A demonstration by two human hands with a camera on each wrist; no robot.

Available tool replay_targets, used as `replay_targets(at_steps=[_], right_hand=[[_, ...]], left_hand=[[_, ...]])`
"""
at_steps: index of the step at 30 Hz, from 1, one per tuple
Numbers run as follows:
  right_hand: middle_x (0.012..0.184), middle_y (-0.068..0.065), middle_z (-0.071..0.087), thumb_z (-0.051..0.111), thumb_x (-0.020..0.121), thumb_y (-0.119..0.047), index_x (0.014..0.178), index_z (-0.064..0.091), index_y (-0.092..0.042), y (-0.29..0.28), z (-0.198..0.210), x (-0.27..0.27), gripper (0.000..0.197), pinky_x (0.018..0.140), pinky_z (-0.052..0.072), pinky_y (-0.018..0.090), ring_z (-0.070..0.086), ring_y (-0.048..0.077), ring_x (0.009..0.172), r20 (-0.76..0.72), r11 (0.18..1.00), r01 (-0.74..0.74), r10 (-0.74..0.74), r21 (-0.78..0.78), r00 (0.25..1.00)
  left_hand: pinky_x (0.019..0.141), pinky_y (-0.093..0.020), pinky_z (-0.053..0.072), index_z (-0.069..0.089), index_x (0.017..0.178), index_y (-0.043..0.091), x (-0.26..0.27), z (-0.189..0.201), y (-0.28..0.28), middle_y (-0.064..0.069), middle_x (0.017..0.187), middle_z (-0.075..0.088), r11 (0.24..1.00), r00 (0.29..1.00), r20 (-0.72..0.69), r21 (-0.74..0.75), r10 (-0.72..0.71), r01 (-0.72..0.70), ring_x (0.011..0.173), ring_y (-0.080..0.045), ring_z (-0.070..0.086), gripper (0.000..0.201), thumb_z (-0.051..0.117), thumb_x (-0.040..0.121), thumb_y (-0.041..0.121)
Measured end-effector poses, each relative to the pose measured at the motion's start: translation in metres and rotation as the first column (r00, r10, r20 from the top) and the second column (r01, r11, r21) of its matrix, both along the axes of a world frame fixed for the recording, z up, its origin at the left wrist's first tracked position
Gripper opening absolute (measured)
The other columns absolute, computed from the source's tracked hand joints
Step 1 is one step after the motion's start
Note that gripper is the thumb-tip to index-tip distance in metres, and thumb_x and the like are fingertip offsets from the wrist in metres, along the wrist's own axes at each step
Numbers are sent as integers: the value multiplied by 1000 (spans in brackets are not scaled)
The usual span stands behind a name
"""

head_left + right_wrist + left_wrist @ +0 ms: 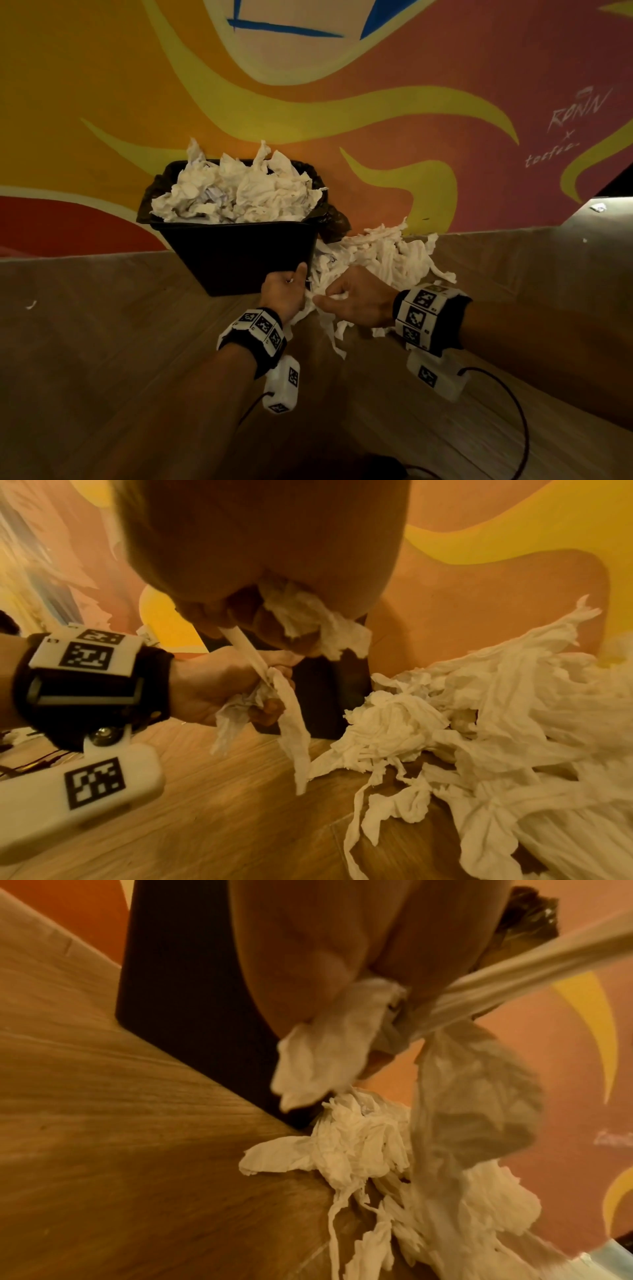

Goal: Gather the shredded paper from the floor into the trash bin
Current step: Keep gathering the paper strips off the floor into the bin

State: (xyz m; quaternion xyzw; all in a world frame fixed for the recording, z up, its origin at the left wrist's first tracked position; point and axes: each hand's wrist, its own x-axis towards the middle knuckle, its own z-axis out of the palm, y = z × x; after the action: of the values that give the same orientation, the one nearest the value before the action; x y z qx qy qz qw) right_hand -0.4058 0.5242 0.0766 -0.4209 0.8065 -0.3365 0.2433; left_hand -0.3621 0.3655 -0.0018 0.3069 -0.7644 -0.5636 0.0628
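White paper strips are bunched in both grips: the left hand point(284, 291) has its fingers curled round a crumpled wad, and the right hand point(356, 301) pinches another, with one taut strip point(246, 649) stretched between them. Both hands hover just above the floor point(120, 325), at the near right corner of the black trash bin point(239, 253), probably so the lift into it is short. The rest of the shredded paper point(383, 257) lies heaped on the floor against the bin's right side and the painted wall point(411, 85). The bin is already piled above its rim, so more may spill. Small scraps point(30, 304) lie well apart.
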Motion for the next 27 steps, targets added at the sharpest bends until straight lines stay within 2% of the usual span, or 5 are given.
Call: replay_targets(at_steps=[9,16,20,22,27], right_hand=[[34,-13,41,62,90,-14,38,52,-38,1,5,13,58,42,27,22,30,6,33,-68,978,36,-51,-206,996],[73,3,56,62,78,8,47,53,-8,5,16,-16,36,70,46,35,53,16,69,-61,956,154,-174,-250,983],[81,-7,70,60,79,5,74,75,-1,2,22,-18,17,77,50,18,62,0,77,-21,955,183,-193,-236,981],[66,-3,68,58,83,1,72,68,6,-2,25,-24,16,64,51,32,63,0,63,29,946,220,-219,-238,975],[66,31,46,48,91,-5,84,38,-2,-10,42,-28,13,49,45,48,64,41,56,124,916,248,-220,-314,968]], left_hand=[[81,-34,51,63,58,16,5,-8,-8,-6,71,68,992,990,92,57,111,-117,78,-26,65,57,46,93,57],[61,-29,50,60,68,21,40,-23,-43,6,68,66,977,976,134,151,-174,154,68,-13,63,52,72,59,71],[65,-32,54,64,70,19,33,-3,-40,2,77,67,918,908,154,-10,-390,397,75,-14,63,25,87,63,18],[65,-29,52,60,66,19,30,10,-35,1,70,62,909,907,94,-34,-411,415,69,-13,59,27,77,70,-1],[71,-25,50,57,71,18,22,55,-30,2,87,67,842,842,-24,12,-538,539,86,-21,63,28,63,82,-7]])
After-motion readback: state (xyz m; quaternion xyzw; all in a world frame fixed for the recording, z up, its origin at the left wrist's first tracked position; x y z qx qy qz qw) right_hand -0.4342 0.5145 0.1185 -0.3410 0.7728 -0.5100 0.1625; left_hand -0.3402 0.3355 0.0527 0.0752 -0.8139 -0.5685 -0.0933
